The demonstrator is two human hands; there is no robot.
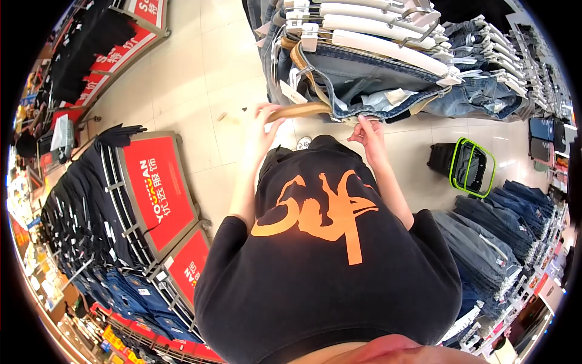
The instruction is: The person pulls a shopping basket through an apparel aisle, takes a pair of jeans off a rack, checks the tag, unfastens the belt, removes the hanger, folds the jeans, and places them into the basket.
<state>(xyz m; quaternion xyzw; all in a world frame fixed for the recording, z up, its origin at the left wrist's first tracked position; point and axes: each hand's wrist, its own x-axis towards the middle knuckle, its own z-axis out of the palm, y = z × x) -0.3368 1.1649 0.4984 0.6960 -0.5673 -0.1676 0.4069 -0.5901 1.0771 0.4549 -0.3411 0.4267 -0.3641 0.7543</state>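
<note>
Jeans (pixel 357 76) hang by the waist from a white hanger (pixel 388 53) at the top centre, their waistband facing me. A tan belt (pixel 300 110) runs through the waistband and sticks out to the left. My left hand (pixel 265 124) is closed round the free end of this belt. At the front edge of the waistband, my right hand (pixel 368 132) has its thumb and forefinger together near the belt's other part; what lies between the fingertips is too small to make out.
More hangers with jeans (pixel 485 60) fill the rack at the top right. A black basket with a green rim (pixel 494 176) stands on the floor at the right. Red-signed racks (pixel 159 194) are at the left, and more jeans (pixel 479 236) hang at the lower right.
</note>
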